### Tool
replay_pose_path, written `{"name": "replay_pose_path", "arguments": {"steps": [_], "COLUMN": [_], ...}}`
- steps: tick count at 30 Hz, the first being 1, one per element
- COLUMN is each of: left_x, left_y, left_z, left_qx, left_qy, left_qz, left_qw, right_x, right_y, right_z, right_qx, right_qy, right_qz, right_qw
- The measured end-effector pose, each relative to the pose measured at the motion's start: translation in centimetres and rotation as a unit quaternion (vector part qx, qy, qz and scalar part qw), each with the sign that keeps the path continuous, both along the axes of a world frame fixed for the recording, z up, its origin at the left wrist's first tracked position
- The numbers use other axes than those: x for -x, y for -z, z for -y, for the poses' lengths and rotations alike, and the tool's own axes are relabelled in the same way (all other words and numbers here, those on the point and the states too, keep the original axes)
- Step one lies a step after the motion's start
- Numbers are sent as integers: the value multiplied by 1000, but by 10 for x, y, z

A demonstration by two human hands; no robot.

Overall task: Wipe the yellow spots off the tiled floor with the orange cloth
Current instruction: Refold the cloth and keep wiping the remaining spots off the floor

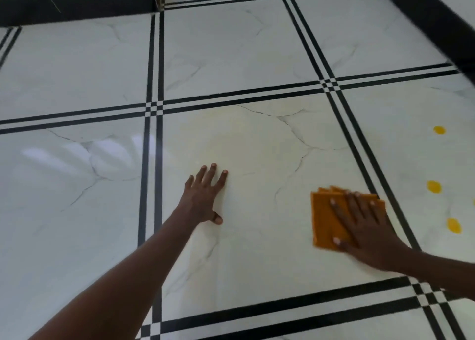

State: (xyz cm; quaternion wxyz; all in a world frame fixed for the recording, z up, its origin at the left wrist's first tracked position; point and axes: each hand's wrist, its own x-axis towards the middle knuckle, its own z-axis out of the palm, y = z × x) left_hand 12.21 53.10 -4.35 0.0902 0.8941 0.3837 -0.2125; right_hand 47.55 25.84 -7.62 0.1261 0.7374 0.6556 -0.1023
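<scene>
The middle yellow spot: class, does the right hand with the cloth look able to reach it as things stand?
Probably yes. The right hand presses the orange cloth flat just across the black tile lines from the middle yellow spot, and nothing lies between them.

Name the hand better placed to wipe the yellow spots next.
Right. The right hand already presses the orange cloth just left of the yellow spots; the left hand rests bare, farther away.

Folded orange cloth (324, 220) flat on tiled floor (252, 159); three yellow spots (434, 186) beyond black stripes.
</scene>
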Motion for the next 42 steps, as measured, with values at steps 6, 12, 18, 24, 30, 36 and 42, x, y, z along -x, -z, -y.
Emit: {"name": "replay_pose_path", "arguments": {"steps": [6,12,18,24,30,36,42], "left_x": [-9,-25,-24,-18,-18,-5,-26], "left_y": [-8,-16,-18,-15,-12,-7,-27], "left_z": [-6,-7,-6,-5,-2,18,3], "left_qx": [18,27,18,12,2,15,84], "left_qy": [-11,-12,-7,-12,-30,-96,-98], "left_qz": [-38,-75,-66,-37,-16,44,-15], "left_qw": [999,997,998,999,999,994,991], "right_x": [23,88,15,55,89,-20,-55], "right_y": [-10,-6,10,4,12,18,22], "right_z": [16,-27,-121,-42,-144,-179,-145], "right_qx": [40,-25,-89,-116,-127,-97,-90], "right_qy": [-52,-86,164,326,73,154,219], "right_qz": [-20,-109,-66,-84,-78,-27,-26], "right_qw": [998,990,980,934,986,983,971]}}
